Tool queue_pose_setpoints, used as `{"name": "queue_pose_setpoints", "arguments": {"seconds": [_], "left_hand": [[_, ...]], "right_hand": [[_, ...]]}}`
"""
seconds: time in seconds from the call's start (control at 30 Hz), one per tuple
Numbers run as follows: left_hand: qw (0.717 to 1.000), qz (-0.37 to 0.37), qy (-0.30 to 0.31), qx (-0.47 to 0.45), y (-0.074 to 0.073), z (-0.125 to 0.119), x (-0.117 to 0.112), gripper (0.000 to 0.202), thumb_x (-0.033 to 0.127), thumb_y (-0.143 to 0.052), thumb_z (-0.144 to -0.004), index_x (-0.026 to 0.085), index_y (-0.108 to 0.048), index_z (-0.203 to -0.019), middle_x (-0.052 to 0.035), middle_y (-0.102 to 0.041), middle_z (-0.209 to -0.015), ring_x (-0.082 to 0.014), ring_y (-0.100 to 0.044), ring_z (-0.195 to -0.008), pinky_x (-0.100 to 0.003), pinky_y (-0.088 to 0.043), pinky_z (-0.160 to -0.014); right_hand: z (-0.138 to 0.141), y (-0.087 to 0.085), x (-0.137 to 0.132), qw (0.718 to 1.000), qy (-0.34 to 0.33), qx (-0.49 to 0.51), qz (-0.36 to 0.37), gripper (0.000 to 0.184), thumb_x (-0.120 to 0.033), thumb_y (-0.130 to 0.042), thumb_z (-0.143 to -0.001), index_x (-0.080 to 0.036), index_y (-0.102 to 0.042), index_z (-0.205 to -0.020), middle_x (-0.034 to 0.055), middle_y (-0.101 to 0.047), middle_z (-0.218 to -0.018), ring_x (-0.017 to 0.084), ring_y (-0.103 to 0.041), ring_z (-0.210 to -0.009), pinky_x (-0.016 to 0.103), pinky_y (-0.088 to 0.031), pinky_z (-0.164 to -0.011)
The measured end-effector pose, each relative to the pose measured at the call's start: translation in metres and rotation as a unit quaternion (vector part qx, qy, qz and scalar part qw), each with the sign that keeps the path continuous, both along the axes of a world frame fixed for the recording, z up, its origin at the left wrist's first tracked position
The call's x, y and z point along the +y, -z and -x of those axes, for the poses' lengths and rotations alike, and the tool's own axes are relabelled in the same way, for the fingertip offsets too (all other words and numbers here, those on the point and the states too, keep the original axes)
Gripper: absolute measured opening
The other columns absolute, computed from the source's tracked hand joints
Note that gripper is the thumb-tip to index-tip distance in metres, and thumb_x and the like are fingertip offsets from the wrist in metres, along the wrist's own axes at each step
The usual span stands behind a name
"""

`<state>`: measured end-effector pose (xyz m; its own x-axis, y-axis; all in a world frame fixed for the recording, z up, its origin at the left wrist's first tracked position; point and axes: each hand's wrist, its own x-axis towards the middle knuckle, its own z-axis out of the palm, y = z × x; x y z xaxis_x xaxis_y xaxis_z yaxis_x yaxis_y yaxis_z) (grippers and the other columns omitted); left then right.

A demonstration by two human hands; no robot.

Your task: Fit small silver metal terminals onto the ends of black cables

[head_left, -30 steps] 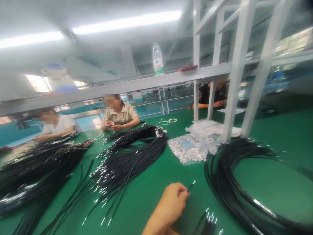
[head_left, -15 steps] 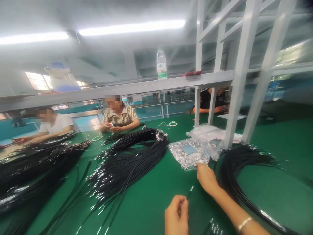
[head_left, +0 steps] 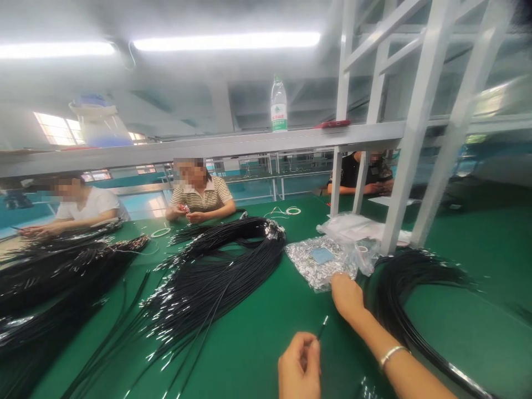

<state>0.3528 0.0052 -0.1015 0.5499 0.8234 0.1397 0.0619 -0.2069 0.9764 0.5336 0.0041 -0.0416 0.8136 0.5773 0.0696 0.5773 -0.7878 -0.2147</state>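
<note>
My left hand is closed around a thin black cable, whose bare silver tip points up and away from me. Beyond it, my right hand, with a bracelet on the wrist, reaches to the near right corner of a clear plastic bag full of small silver metal pieces. The right fingers are bent together at the bag, their tips hidden, so whatever they pinch cannot be made out. A blue patch shows on the bag.
Bundles of black cables with silver ends lie centre, left and right on the green table. White shelf posts rise behind the bag. A bottle stands on the shelf. Several people sit across the table.
My right hand has shifted slightly left and up against the bag, and more of its bracelet shows. The left hand keeps the cable almost still. The view has tilted a little.
</note>
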Motion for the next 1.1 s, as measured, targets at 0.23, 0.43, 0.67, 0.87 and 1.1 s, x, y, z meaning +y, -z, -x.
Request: {"name": "queue_pose_setpoints", "arguments": {"seconds": [0.23, 0.43, 0.67, 0.87, 1.1], "left_hand": [[1.000, 0.010, 0.013, -0.018, 0.004, -0.001, 0.001, 0.058, 0.072, -0.049, -0.076, 0.015, -0.060, -0.075, 0.0048, -0.041, -0.051, -0.0087, -0.039, -0.044, -0.019, -0.028, -0.044], [1.000, -0.010, 0.004, -0.007, 0.009, -0.001, 0.003, 0.061, 0.074, -0.046, -0.077, 0.015, -0.061, -0.075, 0.0048, -0.039, -0.054, -0.0092, -0.037, -0.047, -0.020, -0.027, -0.047], [0.999, -0.041, 0.022, 0.029, 0.010, 0.002, 0.002, 0.061, 0.073, -0.041, -0.080, 0.015, -0.061, -0.075, 0.0048, -0.038, -0.055, -0.0097, -0.035, -0.048, -0.021, -0.025, -0.047], [0.997, -0.051, 0.022, 0.049, 0.008, 0.003, 0.000, 0.053, 0.066, -0.043, -0.082, 0.017, -0.061, -0.075, 0.0048, -0.038, -0.055, -0.0103, -0.035, -0.049, -0.021, -0.025, -0.048], [0.996, -0.062, 0.023, 0.058, 0.003, 0.004, -0.004, 0.044, 0.056, -0.045, -0.084, 0.017, -0.063, -0.076, 0.0032, -0.044, -0.057, -0.0108, -0.037, -0.051, -0.022, -0.027, -0.049]], "right_hand": [[0.014, 0.002, -0.020, 0.975, -0.086, 0.107, -0.175, 0.021, -0.006, -0.036, -0.089, -0.008, -0.057, -0.090, 0.0161, -0.063, -0.089, 0.023, -0.065, -0.086, 0.032, -0.048, -0.075], [0.025, 0.004, -0.067, 0.830, -0.156, 0.378, -0.380, 0.026, -0.041, -0.046, -0.084, -0.016, -0.052, -0.088, 0.0023, -0.056, -0.073, 0.012, -0.053, -0.059, 0.023, -0.043, -0.052], [0.037, 0.004, -0.082, 0.647, -0.139, 0.580, -0.476, 0.037, -0.043, -0.074, -0.066, -0.013, -0.063, -0.084, -0.0010, -0.051, -0.067, 0.008, -0.042, -0.055, 0.020, -0.033, -0.047], [0.040, 0.000, -0.083, 0.679, -0.141, 0.567, -0.444, 0.036, -0.043, -0.071, -0.064, -0.012, -0.062, -0.080, -0.0019, -0.050, -0.064, 0.008, -0.040, -0.052, 0.021, -0.031, -0.046], [0.044, -0.002, -0.083, 0.709, -0.174, 0.547, -0.411, 0.031, -0.041, -0.062, -0.068, -0.013, -0.061, -0.079, -0.0021, -0.048, -0.064, 0.008, -0.039, -0.053, 0.021, -0.031, -0.047]]}}
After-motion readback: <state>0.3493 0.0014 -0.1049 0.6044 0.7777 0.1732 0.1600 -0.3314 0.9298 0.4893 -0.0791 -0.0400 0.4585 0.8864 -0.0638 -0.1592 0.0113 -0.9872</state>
